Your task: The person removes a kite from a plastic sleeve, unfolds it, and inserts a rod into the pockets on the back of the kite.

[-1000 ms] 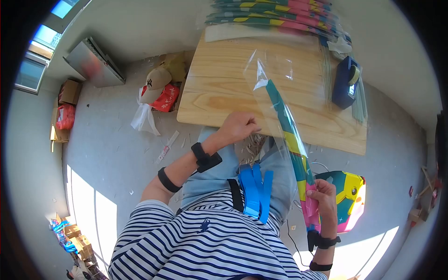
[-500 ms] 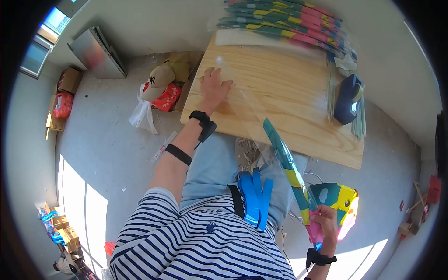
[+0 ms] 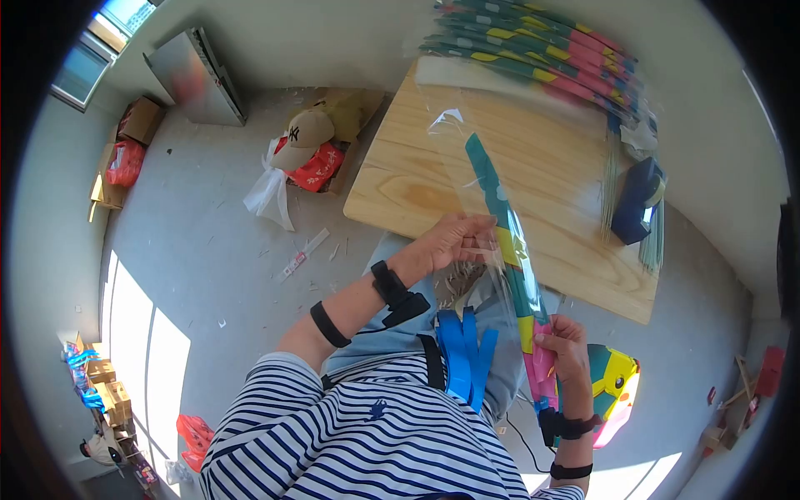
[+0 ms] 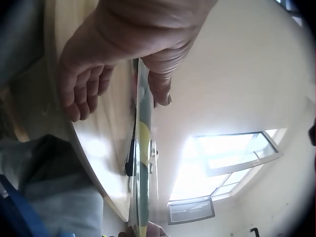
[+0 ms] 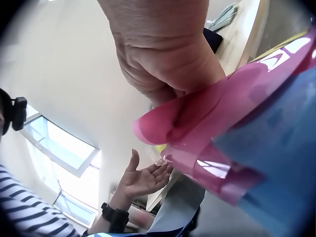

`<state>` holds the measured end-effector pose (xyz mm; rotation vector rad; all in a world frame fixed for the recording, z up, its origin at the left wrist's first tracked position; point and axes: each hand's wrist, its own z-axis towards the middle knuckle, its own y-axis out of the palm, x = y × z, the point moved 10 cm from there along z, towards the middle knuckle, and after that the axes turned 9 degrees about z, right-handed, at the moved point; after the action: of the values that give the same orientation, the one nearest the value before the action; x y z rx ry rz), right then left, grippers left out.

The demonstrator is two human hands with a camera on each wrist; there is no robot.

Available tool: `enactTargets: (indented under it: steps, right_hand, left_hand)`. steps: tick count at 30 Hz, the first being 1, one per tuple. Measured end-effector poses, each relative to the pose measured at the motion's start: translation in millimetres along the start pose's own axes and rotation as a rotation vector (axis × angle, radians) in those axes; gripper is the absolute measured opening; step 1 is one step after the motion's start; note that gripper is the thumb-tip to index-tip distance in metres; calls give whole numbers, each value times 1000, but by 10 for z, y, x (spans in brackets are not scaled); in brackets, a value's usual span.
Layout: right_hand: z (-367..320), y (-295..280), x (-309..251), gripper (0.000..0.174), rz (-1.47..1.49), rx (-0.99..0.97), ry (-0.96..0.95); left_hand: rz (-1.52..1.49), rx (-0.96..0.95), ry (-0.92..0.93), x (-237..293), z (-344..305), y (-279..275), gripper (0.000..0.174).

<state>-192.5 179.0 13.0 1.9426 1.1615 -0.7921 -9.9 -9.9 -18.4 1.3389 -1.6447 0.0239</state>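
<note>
A long folded strip of printed film (image 3: 508,233), green, yellow and pink, lies inside a clear plastic sleeve (image 3: 447,122). It slants from over the table down to my right hand (image 3: 567,346), which pinches its pink lower end between thumb and fingers. In the right wrist view the pink film (image 5: 212,118) curls in loose layers beside a blue part. My left hand (image 3: 458,240) is at the strip's middle, by the sleeve's left edge. The left wrist view shows its thumb (image 4: 160,89) on one side of the strip and its loosely extended fingers (image 4: 86,91) on the other.
A wooden table (image 3: 400,183) stands in front. Several similar folded strips (image 3: 533,54) are stacked at its back. A tape dispenser (image 3: 637,200) and thin rods (image 3: 652,250) lie at its right. Blue straps (image 3: 458,354) rest on the lap; a colourful printed piece (image 3: 615,375) is at the right.
My left hand reached forward over the table to the sleeve's far end, then came back to the strip's middle. My right hand kept its pinch on the pink end throughout.
</note>
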Motion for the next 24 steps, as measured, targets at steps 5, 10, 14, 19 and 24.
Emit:
enactTargets:
  steps: [5, 10, 14, 19, 24]
  right_hand:
    - [116, 214, -13, 22, 4, -60, -29]
    - [202, 310, -68, 27, -5, -85, -58]
    - [279, 381, -40, 27, -81, -118, -55]
    - [290, 553, -290, 22, -203, -183, -86]
    - [84, 621, -813, 30, -292, -160, -130]
  left_hand:
    - [-99, 23, 170, 164, 227, 73, 30]
    - [-90, 15, 114, 36, 210, 71, 28]
    - [-84, 12, 122, 100, 131, 67, 26]
    - [-69, 66, 142, 302, 63, -7, 22]
    - [-193, 163, 275, 710, -66, -210, 19]
